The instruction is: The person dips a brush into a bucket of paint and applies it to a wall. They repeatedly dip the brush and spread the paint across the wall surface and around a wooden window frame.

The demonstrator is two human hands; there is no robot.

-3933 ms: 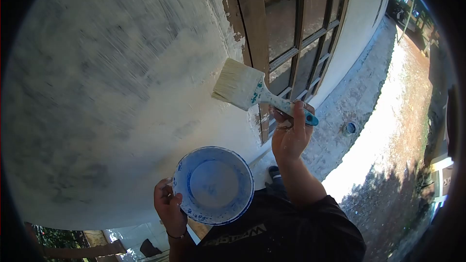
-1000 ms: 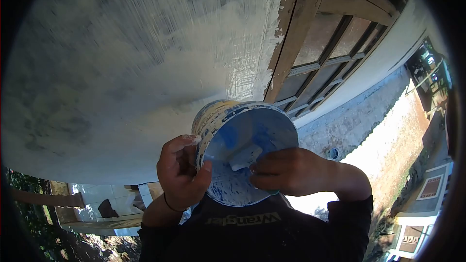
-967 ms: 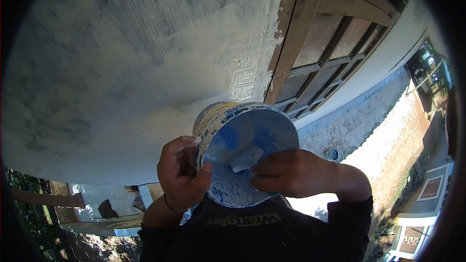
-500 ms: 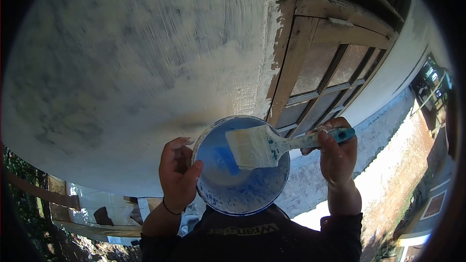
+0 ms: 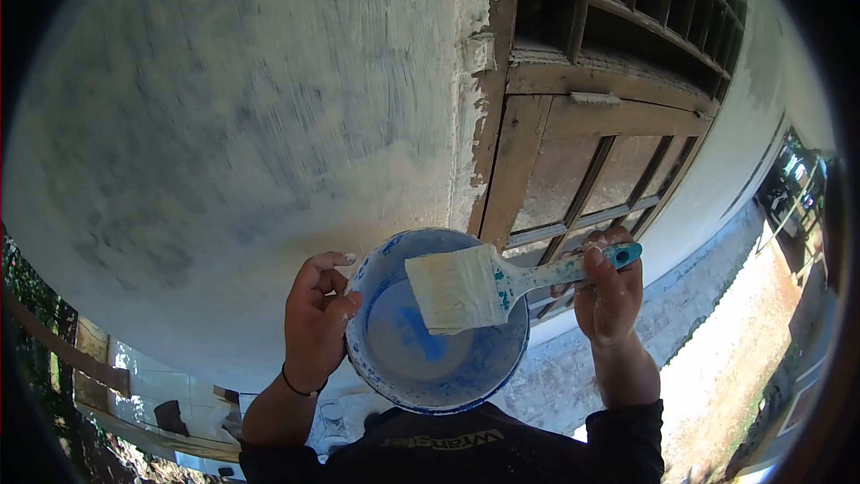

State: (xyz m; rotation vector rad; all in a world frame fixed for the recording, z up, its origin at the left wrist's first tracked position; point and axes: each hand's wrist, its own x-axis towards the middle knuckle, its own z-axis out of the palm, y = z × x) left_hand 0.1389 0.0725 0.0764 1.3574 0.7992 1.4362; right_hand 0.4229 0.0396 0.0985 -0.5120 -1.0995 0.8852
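My left hand (image 5: 318, 318) grips the left rim of a round bucket (image 5: 484, 367), its thumb bent over the edge. Blue streaks and pale paint coat the bucket's inside. With my right hand (image 5: 612, 291) I hold a wide paintbrush (image 5: 461, 289) by its speckled, teal-tipped handle. The brush lies nearly level above the bucket's opening, bristles to the left and covered in whitish paint. Whether the bristles touch the rim I cannot tell.
A wall (image 5: 224, 125) with uneven white brushstrokes fills the left and top. Right of it stands a wooden window frame (image 5: 520, 152) with glass panes, below a dark slatted opening (image 5: 627, 0). Sunlit ground (image 5: 717, 367) lies at the lower right, greenery at the far left.
The view has shifted, showing more of the window and slats. The bucket and both hands sit slightly lower and further left in view. The brush now shows its bristle face more fully.
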